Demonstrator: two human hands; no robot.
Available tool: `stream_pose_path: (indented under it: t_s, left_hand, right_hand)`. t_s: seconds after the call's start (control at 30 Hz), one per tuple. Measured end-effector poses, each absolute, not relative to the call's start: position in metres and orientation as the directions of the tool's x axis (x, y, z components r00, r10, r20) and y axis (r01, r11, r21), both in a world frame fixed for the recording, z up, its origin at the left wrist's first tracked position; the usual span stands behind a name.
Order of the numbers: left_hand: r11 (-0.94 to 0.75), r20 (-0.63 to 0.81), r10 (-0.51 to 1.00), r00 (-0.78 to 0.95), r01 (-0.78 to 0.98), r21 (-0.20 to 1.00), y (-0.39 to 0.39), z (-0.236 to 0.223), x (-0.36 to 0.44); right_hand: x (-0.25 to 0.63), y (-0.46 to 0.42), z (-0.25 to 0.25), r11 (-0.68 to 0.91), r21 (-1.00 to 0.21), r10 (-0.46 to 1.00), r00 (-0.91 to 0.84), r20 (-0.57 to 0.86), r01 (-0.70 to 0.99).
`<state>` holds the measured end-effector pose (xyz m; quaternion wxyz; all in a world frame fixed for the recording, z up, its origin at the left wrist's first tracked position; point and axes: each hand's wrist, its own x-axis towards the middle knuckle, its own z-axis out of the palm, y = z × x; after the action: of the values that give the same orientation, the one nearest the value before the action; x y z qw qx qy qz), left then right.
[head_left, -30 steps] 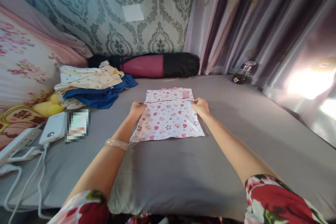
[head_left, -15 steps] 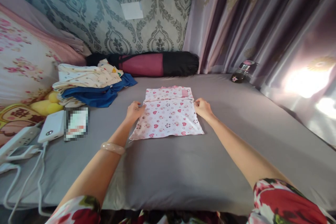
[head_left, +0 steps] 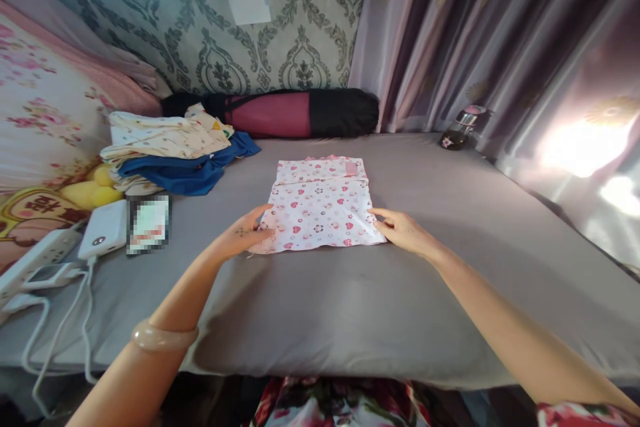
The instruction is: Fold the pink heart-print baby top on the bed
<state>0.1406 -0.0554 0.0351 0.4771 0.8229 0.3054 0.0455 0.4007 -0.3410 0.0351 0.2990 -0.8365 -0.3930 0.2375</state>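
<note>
A small white garment [head_left: 320, 205] printed with pink hearts lies folded flat on the grey bed [head_left: 350, 307]. My left hand [head_left: 239, 235] rests at its near left corner, fingers stretched out and touching the cloth's edge. My right hand [head_left: 403, 229] lies at the near right corner, fingers extended along the fabric. Neither hand grips anything. A pale bangle [head_left: 164, 336] circles my left wrist.
A pile of folded clothes [head_left: 173, 147] sits at the back left beside a floral pillow [head_left: 45, 120]. A maroon and black roll bag [head_left: 295, 113] lies against the wall. A power bank [head_left: 104, 238] and cables lie left. A small kettle [head_left: 461, 128] stands by the curtain.
Both hands slid from the garment's middle fold line back toward me to its near corners, and the fingers opened out. The camera view pulled back slightly.
</note>
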Motion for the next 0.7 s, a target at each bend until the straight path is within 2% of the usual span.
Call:
stream_pose_path:
  t_s: [0.17,0.23,0.33,0.43,0.53,0.7]
  left_hand:
    - [-0.341,-0.351,0.425,0.834,0.507,0.792,-0.066,0.047,0.123]
    - [-0.393,-0.341,0.432,0.835,0.515,0.762,-0.067,0.048,0.118]
    - [-0.511,-0.238,0.487,0.84,0.495,0.703,-0.067,0.047,0.115]
    - [-0.555,-0.178,0.513,0.84,0.482,0.678,-0.064,0.044,0.115]
    - [-0.58,-0.135,0.559,0.818,0.503,0.641,-0.058,0.045,0.124]
    - [-0.641,0.101,0.638,0.763,0.455,0.618,-0.039,0.056,0.151]
  right_hand:
    - [0.398,-0.362,0.04,-0.469,-0.675,0.87,0.428,-0.243,0.57]
    - [0.397,-0.367,0.043,-0.467,-0.647,0.881,0.383,-0.279,0.603]
    - [0.395,-0.368,0.045,-0.49,-0.577,0.869,0.413,-0.271,0.653]
    - [0.394,-0.362,0.043,-0.498,-0.541,0.85,0.504,-0.151,0.678]
    - [0.397,-0.351,0.044,-0.475,-0.554,0.827,0.563,-0.014,0.684]
    - [0.409,-0.324,0.056,-0.427,-0.59,0.733,0.644,0.218,0.685]
